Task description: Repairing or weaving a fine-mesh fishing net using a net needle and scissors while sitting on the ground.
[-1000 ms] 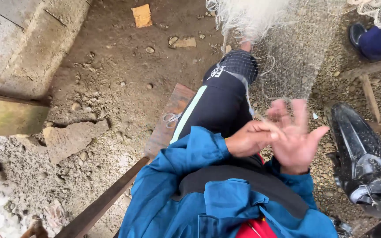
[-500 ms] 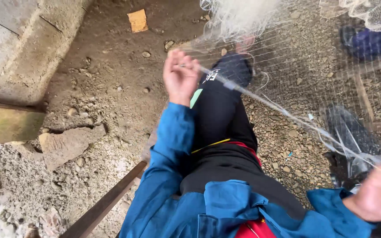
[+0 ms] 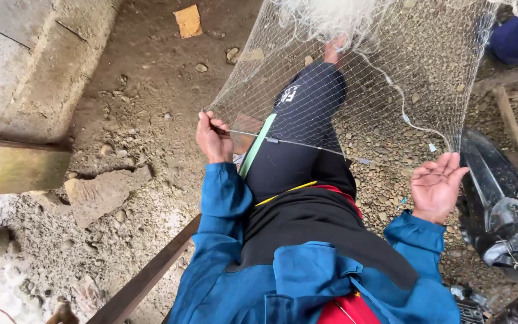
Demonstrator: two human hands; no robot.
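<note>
A fine white fishing net (image 3: 403,54) is stretched out over my outstretched leg in dark trousers (image 3: 298,138). My left hand (image 3: 213,139) pinches the net's lower edge line at the left, fingers closed on it. My right hand (image 3: 436,186) is palm up at the right with fingers spread, and the net's edge threads run across the fingers. The edge line spans taut between both hands. Bunched net (image 3: 325,15) lies at the top by my foot.
Gravel and dirt ground lies below. A concrete block (image 3: 37,60) and a wooden beam (image 3: 13,171) are at the left, a plank (image 3: 145,282) under my left arm. A shiny black object (image 3: 502,210) sits at the right. A yellow scrap (image 3: 188,21) lies at the top.
The hands started together in front of me, then drew apart. The net is now spread wide over my leg, with the left hand lower and the right hand raised into view.
</note>
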